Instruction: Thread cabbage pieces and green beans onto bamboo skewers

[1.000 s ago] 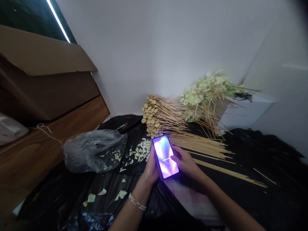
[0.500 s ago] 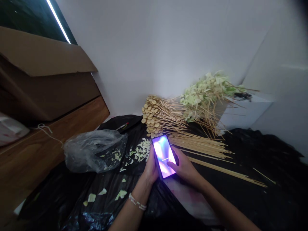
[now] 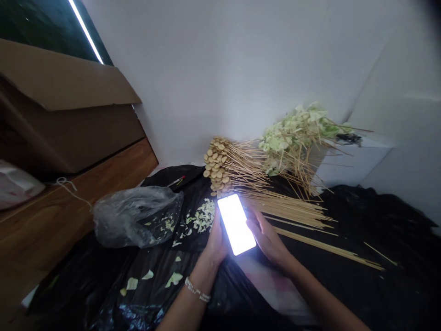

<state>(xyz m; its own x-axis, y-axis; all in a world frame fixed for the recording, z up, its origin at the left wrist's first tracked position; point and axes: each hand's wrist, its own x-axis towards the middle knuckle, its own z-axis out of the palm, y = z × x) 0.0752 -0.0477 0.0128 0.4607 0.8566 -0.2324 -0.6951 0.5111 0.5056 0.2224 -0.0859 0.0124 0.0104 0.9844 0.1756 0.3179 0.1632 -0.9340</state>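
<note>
The smartphone has a smooth glass face, glaring white, while the black plastic sheeting around it is thin and glossy, creased into shiny folds – the clear plastic bag lying on it is crinkled and semi-translucent. The skewers look like pale, matt bamboo, the wooden board at the left has a smooth satin finish with visible grain, and the cardboard flaps are plain matt brown paperboard – beside them the white wall looks smooth and matt, and the bracelet shows small shiny beads.
</note>
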